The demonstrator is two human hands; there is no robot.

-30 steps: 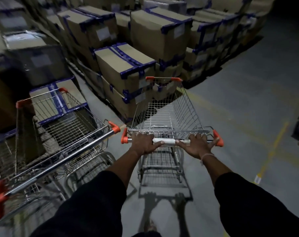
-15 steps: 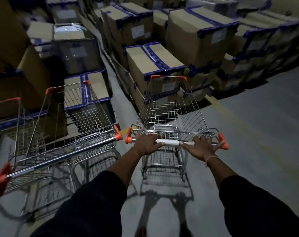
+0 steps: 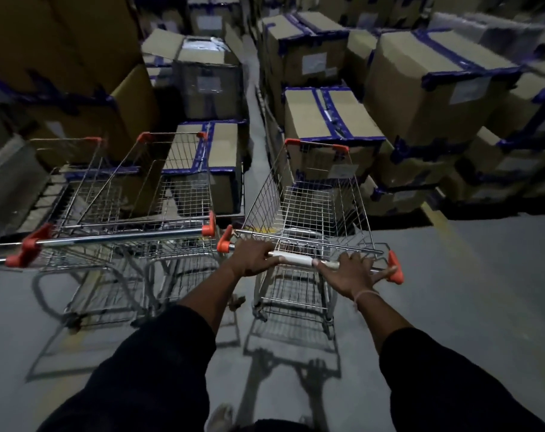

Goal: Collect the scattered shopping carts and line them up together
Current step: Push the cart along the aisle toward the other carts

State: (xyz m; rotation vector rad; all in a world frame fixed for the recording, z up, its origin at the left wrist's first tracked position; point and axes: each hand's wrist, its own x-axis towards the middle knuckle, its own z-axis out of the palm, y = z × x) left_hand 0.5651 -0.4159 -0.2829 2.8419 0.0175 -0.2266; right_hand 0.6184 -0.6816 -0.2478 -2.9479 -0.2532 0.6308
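Hands on a shopping cart [image 3: 308,213] in a dim storeroom; the left hand [image 3: 252,258] is curled over the push handle [image 3: 296,259] near its left end, fingers wrapped round the bar; the right hand [image 3: 353,274] lies over the right part of the same bar, fingers spread and bent across it, thumb reaching toward the orange end cap [image 3: 394,271]; both arms wear dark sleeves [image 3: 159,363]. The cart is wire, empty, and stands on grey floor [image 3: 483,275], its far end pointing at stacked cardboard boxes [image 3: 327,120] bound in blue tape. Just beside it on the left stands a second cart [image 3: 159,188], parked roughly parallel, its orange handle cap almost touching the held cart's; whether they touch is unclear. Farther left, a third cart [image 3: 78,169] sits close against the second, partly blurred. Boxes fill the far side: tall stacks on the left, a narrow aisle [image 3: 255,120] between stacks straight beyond the gap between carts, more stacks to the right, close ahead of the held cart. A faded yellow line [image 3: 436,219] runs along the floor by the right stacks. The cart's shadow falls toward the near side.
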